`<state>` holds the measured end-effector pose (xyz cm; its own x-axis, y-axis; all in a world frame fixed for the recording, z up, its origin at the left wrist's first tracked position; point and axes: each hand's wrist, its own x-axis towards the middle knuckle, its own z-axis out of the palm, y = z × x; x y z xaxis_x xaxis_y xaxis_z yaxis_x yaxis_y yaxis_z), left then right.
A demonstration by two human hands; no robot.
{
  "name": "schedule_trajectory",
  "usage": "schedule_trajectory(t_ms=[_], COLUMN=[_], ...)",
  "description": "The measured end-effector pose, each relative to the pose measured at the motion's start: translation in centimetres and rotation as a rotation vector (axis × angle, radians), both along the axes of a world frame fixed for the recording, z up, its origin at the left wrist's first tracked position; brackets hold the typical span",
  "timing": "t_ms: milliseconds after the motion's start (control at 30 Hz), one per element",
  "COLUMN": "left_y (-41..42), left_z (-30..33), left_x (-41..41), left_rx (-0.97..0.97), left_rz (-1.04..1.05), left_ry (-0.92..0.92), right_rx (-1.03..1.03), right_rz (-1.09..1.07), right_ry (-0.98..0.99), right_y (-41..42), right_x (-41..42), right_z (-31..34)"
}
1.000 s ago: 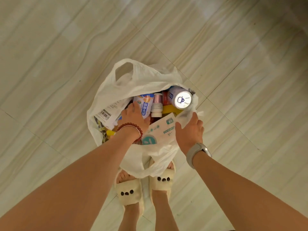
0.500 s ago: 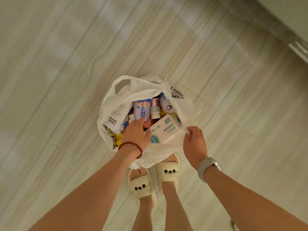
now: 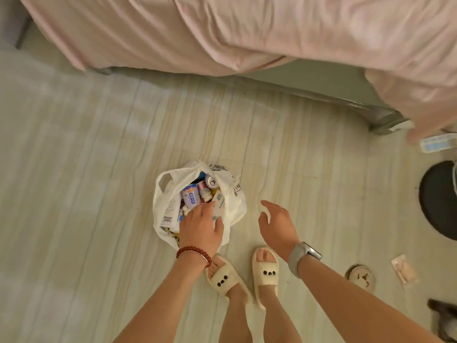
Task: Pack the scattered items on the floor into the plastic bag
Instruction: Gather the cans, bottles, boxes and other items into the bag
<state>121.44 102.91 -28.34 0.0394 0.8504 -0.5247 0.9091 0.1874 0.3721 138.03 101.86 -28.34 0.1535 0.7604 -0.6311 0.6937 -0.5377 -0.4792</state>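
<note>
A white plastic bag (image 3: 162, 201) stands on the tiled floor, its mouth wide. Inside it I see a blue-and-white bottle (image 3: 190, 198), a small pink-capped bottle (image 3: 204, 190), a can top (image 3: 212, 181) and a white-and-green pack (image 3: 218, 204). My left hand (image 3: 201, 227), with a red bead bracelet on its wrist, reaches into the bag mouth and rests on the items with its fingers spread. My right hand (image 3: 275, 222), with a grey watch on its wrist, hovers to the right of the bag, fingers loose, touching nothing.
A bed with a pink sheet (image 3: 247, 33) fills the far side. On the floor at the right lie a round woven coaster (image 3: 359, 277), a small clear packet (image 3: 404, 271), a blue-and-white flat pack (image 3: 439, 142) and a black round base (image 3: 440, 199). My slippered feet (image 3: 265, 269) stand just behind the bag.
My right hand has let go of the bag's rim and moved off to the right. The view has pulled back, and the bed and floor items at the right are now in sight.
</note>
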Motion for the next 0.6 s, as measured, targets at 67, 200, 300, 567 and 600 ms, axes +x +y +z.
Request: schedule_trajectory(t_ms=[67, 200, 300, 567, 600], left_y=[-1.3, -5.7, -9.4, -20.3, -21.8], left_z=[2.1, 4.5, 4.9, 1.6, 0.9], left_x=[2.1, 7.4, 12.5, 30.4, 32.9], left_rx=[-0.007, -0.1, -0.176, -0.377, -0.404], left_rz=[-0.041, -0.133, -0.235, -0.361, -0.361], left_ry=[-0.02, -0.027, -0.02, 0.018, 0.015], right_rx=[-0.023, -0.108, -0.186, -0.345, -0.352], right_rz=[-0.097, -0.34, -0.507, -0.743, -0.766], right_ry=[0.01, 0.024, 0.016, 0.09, 0.106], right_y=[-2.9, -10.4, -16.3, -31.9, -34.0], right_x=[2.4, 8.3, 13.3, 28.5, 30.5], right_z=[2.1, 4.5, 5.0, 1.8, 1.1])
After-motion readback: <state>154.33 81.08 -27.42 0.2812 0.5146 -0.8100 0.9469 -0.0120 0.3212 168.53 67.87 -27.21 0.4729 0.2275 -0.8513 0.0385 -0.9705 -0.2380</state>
